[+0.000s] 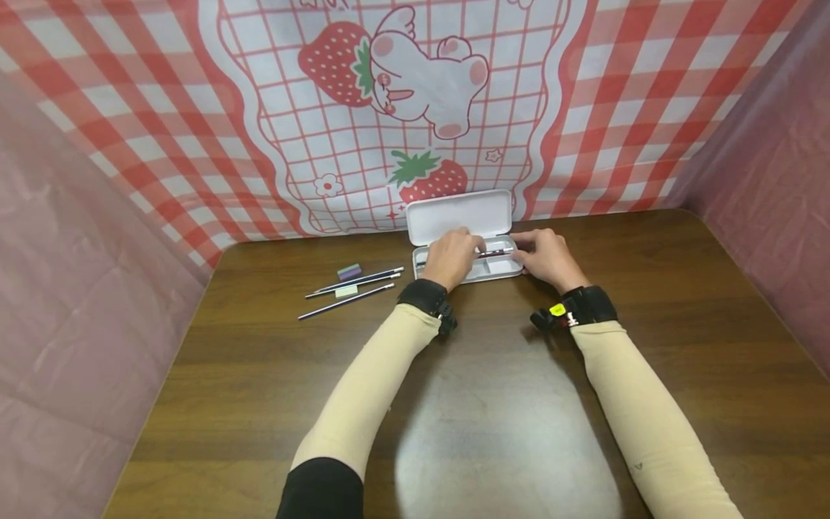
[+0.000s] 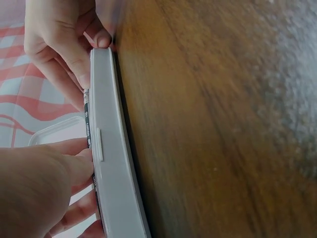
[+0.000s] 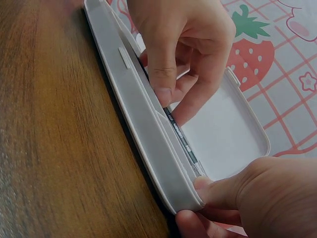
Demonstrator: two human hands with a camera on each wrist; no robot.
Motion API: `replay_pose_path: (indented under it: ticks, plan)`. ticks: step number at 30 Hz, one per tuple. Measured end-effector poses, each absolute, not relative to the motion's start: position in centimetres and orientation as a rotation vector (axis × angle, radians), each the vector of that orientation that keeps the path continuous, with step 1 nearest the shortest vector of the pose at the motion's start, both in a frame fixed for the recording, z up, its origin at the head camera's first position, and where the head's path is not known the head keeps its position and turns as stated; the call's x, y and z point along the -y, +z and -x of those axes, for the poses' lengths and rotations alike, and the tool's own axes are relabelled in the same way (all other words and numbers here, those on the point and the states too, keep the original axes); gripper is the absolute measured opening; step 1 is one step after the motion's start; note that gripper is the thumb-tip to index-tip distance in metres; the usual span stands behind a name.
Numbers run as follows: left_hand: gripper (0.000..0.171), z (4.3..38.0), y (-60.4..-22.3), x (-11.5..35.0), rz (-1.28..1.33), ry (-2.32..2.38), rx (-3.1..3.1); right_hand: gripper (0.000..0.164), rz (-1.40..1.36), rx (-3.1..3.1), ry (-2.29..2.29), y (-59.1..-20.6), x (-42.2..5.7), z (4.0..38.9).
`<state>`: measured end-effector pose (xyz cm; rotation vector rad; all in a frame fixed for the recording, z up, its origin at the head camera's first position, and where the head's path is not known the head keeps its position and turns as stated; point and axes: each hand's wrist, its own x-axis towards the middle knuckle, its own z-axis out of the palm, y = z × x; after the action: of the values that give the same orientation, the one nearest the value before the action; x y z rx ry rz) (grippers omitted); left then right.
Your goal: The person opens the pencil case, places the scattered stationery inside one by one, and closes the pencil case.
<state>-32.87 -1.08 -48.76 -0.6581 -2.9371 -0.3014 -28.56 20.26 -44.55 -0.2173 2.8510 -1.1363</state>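
A white pencil case (image 1: 504, 274) lies at the table's back edge with its lid (image 1: 459, 215) raised. My left hand (image 1: 450, 258) reaches over the tray. In the right wrist view its thumb and fingers pinch a dark pencil (image 3: 184, 141) with pale lettering, which lies lengthwise along the case. At the case's right end, my right hand (image 1: 550, 256) grips the corner. Its thumb (image 3: 213, 191) sits at the rim by the pencil's end, with a finger below the corner. The left hand covers part of the tray's left half in the head view.
Left of the case lie several loose pencils (image 1: 346, 301), a purple eraser (image 1: 349, 272) and a pale green eraser (image 1: 346, 291). A checked strawberry cloth (image 1: 616, 108) hangs right behind the case. Pink curtains (image 1: 65, 288) flank the wooden table (image 1: 259, 432).
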Motion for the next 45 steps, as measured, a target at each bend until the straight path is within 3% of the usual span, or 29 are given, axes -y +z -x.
replay_pose_path:
  ticks: [45]
  plan:
    - [0.034, 33.5, -48.7, 1.1, 0.663, -0.312, 2.882, 0.044, 0.212, -2.851, -1.139, -44.7, -20.1, 28.3]
